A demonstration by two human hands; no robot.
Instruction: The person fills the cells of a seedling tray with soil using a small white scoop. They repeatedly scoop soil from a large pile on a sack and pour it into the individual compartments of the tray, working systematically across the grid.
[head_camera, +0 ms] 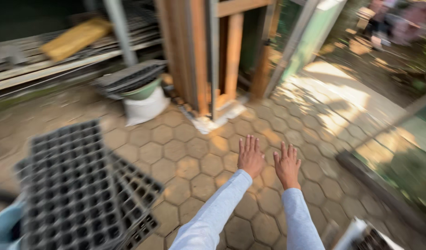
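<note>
Both my arms, in light grey sleeves, reach forward over a floor of hexagonal paving stones (194, 166). My left hand (250, 156) is flat with fingers spread and holds nothing. Beside it, my right hand (287, 164) is also empty, with fingers apart. The two hands are side by side, close but apart. A stack of black plastic seedling trays (78, 190) lies to my left, nearer to me than the hands. The picture is blurred by motion.
More black trays rest on a green basin (141, 90) atop a white sack (143, 109). Wooden posts (199, 55) stand ahead, with shelving at the back left. A raised kerb (379, 185) runs along the right. Another person (393, 23) is far off at the top right.
</note>
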